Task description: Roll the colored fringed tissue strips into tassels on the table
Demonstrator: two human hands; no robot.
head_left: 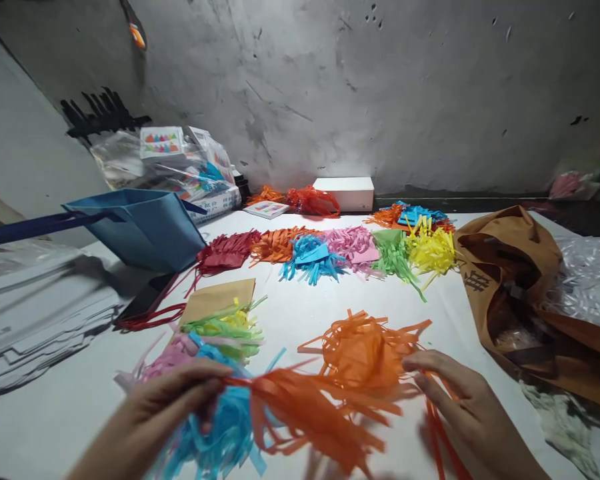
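Note:
My left hand pinches the twisted end of an orange tissue-paper tassel, whose cut strips spread to the right. Strips of thin orange paper hang from the closed fingers of my right hand. Behind the tassel lies an orange fringed paper bundle, close to my right fingertips. Under and beside my left hand are blue fringed paper, pink fringed paper and green-yellow fringed paper, partly over a brown paper sheet.
A row of coloured fringed bundles crosses the white table. At left stand a blue bag, a dark phone and stacked white cards. A brown cloth bag lies right; a white box sits by the wall.

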